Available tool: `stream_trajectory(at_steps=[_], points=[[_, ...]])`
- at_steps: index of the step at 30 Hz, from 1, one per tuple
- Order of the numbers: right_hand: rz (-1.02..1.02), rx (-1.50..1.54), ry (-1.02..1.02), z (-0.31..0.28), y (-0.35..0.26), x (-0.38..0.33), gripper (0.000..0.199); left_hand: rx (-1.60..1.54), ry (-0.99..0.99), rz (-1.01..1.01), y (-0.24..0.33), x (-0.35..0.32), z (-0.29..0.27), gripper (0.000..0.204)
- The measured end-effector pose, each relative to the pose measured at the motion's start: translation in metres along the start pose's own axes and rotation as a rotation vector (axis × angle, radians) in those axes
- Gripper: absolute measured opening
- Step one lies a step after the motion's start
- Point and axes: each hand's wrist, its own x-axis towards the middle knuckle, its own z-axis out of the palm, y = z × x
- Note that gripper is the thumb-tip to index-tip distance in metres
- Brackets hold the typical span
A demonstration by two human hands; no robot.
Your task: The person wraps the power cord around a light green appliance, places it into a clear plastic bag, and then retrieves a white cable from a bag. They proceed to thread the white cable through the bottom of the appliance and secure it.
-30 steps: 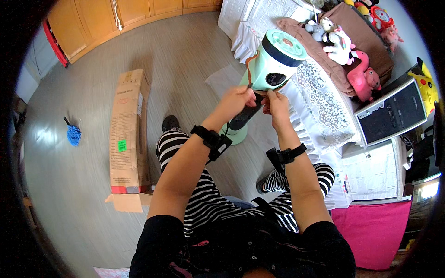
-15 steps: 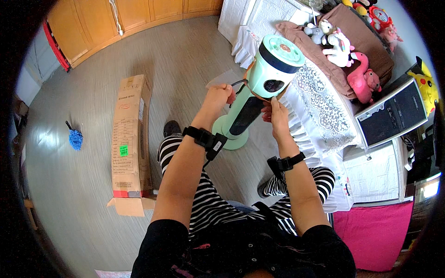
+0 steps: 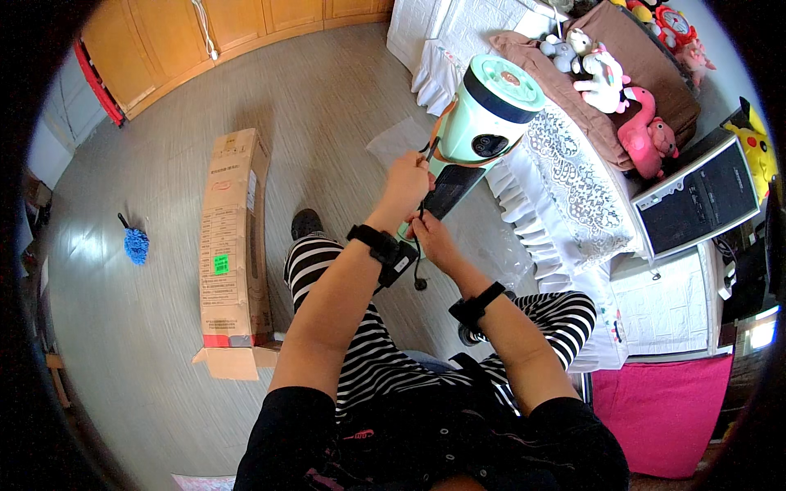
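Left hand is pinching the black power cord up beside the mint-green tower fan standing by the bed, right hand curled around its dark stem, so looks like untangling, then plugging in.

A home, most likely a bedroom or living room. Grey wood-look floor underfoot, wooden cabinets along the far wall. On the right, a surface under a lace-trimmed white cloth, with plush toys heaped on a brown blanket. To the left, a long cardboard box lying flat, a blue duster beyond.
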Motion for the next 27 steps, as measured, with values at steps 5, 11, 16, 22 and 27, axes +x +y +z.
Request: stream_trajectory(at_steps=[5, 11, 16, 22, 27], points=[[0.167, -0.109, 0.05, -0.004, 0.004, -0.006, 0.022, 0.212, 0.151, 0.396, -0.008, 0.001, 0.028, 0.023], [-0.071, -0.287, 0.09, -0.006, 0.02, -0.022, 0.021, -0.247, -0.089, 0.07, 0.014, 0.001, 0.02, 0.025], [0.297, -0.54, -0.21, -0.007, 0.064, -0.057, 0.019, -0.401, -0.207, -0.064, 0.024, 0.003, 0.0, 0.022], [0.326, -0.867, -0.295, -0.035, 0.177, -0.1, 0.032, -0.441, -0.204, -0.077, 0.032, -0.002, -0.001, 0.021], [0.502, -0.853, -0.169, -0.049, 0.128, -0.1, 0.035, -0.376, -0.249, -0.103, 0.029, 0.0, -0.007, 0.021]])
